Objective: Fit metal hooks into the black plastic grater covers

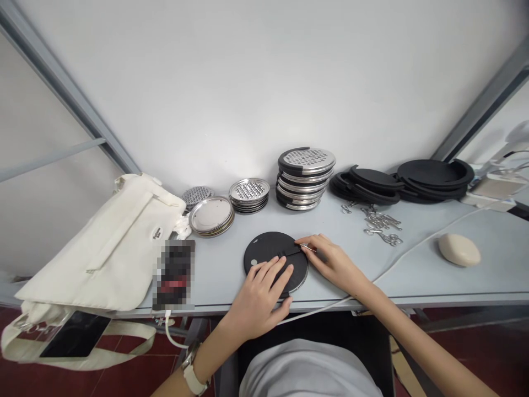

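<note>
A round black plastic disc (264, 248) lies on the table in front of me, with a silver rim showing along its lower right side. My left hand (264, 295) rests on the disc with its fingers stretched out, steadying its lower part. At the disc's upper right edge, my right hand (324, 259) pinches a small silver metal clip (308, 247). Several similar metal clips (378, 220) lie loose behind and to the right. A stack of round grater plates (308, 158) with black holders stands behind the disc.
Round perforated plates (249, 190) and plain metal discs (210, 215) are stacked at left. Black round holders (374, 179) lie at the back right. A white bag (107, 242), a blurred-out phone (173, 275), a white cable (397, 262) and a cream rounded object (459, 250) occupy the table.
</note>
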The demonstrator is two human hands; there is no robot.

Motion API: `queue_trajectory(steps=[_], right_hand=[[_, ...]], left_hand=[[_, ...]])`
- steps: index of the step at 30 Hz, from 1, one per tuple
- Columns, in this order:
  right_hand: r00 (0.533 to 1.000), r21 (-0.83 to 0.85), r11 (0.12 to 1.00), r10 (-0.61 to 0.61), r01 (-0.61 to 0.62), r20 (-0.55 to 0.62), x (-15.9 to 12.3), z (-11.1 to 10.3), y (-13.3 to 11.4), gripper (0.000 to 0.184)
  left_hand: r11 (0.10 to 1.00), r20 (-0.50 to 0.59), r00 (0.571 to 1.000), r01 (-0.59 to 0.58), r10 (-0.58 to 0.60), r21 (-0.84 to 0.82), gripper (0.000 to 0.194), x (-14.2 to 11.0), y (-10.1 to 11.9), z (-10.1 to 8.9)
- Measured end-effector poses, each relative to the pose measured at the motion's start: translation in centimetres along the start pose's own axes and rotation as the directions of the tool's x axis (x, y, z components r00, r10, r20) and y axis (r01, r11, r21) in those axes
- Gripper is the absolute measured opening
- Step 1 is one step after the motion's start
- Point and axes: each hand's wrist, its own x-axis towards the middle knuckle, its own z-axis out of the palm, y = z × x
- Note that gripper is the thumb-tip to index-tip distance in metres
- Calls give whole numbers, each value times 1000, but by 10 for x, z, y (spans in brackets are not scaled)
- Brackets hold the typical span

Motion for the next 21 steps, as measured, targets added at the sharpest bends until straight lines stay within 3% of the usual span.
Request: queue_trajectory(steps=[5,13,21], right_hand=[[998,-14,1000,16,-17,-56,1,0,0,22],[999,51,998,-18,20,-51,1,-2,-1,23],[998,-37,998,-49,48,-36,1,-6,-2,26]], left_hand=[[1000,-17,1000,-8,8,15,53,0,0,0],[1000,-8,1000,-5,5,12,53,0,0,0],[1000,-22,1000,-10,10,12,53,0,0,0]])
